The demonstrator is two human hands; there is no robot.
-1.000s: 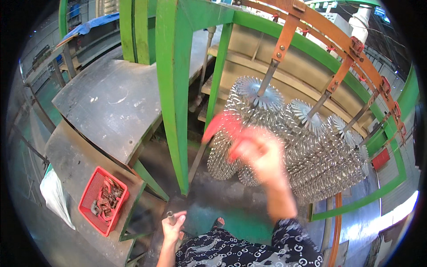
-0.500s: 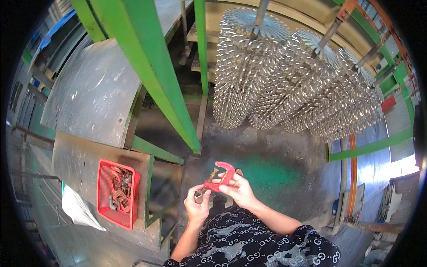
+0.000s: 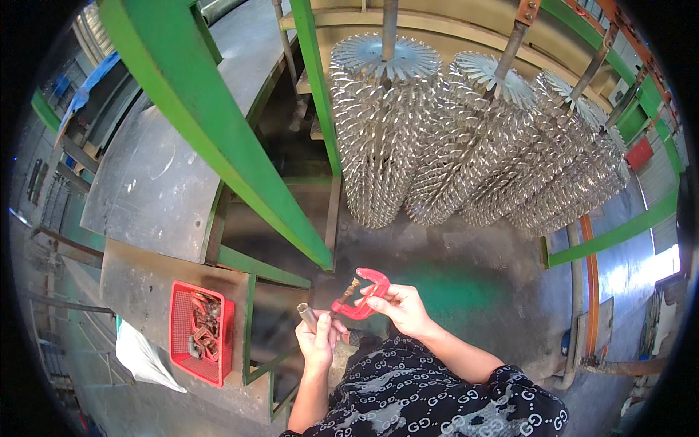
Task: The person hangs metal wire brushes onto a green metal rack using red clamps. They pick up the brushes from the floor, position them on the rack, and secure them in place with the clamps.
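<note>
My right hand (image 3: 406,312) grips a red C-clamp (image 3: 384,282) by its curved frame. The clamp's rusty brown screw (image 3: 351,291) points up and a little to the right. In my left hand (image 3: 317,344) is a short metal tube (image 3: 306,314), its open end tilted up and to the left. The tube lies just left of the clamp's lower end. My left fingers hide the tube's other end, so I cannot tell whether it touches the clamp.
A red plastic basket (image 3: 227,348) of red clamps stands on a metal-topped bench (image 3: 138,280) at left. Beyond rises a slanting green post (image 3: 218,146). Tall racks of shiny metal pieces (image 3: 382,146) hang ahead and to the right. White sacking (image 3: 142,357) lies left of the bench.
My left hand has moved slightly left and down, and the tube has swung to point up and left. The clamp has tilted in my right hand. The whole view has shifted a little.
</note>
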